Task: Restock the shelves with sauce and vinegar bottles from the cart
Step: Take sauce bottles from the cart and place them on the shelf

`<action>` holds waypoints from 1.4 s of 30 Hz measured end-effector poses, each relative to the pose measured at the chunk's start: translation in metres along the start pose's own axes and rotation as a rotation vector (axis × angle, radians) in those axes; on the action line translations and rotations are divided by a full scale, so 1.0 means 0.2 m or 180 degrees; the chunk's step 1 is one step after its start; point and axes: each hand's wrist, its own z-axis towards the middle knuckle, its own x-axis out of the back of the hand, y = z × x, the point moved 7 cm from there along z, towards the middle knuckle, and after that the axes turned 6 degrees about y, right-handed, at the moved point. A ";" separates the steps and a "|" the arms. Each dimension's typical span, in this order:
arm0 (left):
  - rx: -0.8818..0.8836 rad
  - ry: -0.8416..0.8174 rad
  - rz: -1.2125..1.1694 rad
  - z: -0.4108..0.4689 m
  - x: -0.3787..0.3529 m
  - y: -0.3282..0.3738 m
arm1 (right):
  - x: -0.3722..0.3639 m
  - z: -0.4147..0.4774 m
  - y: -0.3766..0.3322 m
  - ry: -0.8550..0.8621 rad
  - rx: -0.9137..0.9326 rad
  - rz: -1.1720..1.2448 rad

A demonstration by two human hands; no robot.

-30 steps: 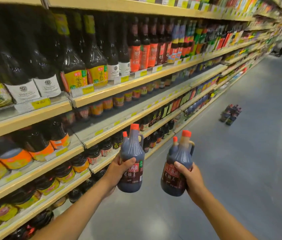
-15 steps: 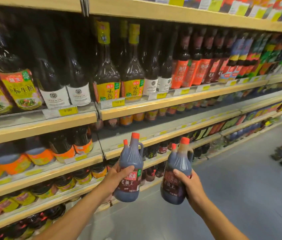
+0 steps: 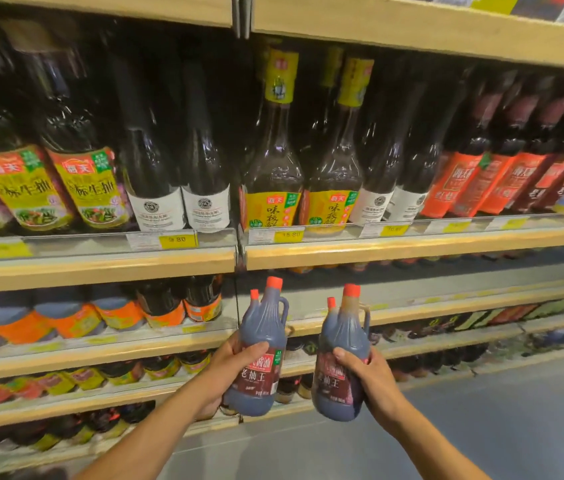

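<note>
Got my left hand (image 3: pixel 235 367) wrapped round the left sauce jug (image 3: pixel 264 341), and my right hand (image 3: pixel 372 382) round the right sauce jug (image 3: pixel 343 344). Both upright, slightly apart, facing the shelves (image 3: pixel 412 249).

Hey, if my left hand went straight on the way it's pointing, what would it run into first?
Probably the wooden shelf edge just behind the soy sauce jug that the left hand grips; the jug would touch first. Depth is unclear from this view.

Left jug (image 3: pixel 262 344) beside right jug (image 3: pixel 344 341), both before the shelves (image 3: pixel 412 249), apparently level with lower tiers.
</note>
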 end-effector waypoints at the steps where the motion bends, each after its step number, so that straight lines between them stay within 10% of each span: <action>1: -0.0007 0.0046 -0.0020 0.00 0.01 0.00 | -0.02 0.02 0.00 -0.0118 -0.0071 -0.0036; 42: -0.0469 0.1883 -0.0634 -0.31 0.15 -0.26 | -0.38 0.94 -0.21 -0.1710 0.0019 -0.2777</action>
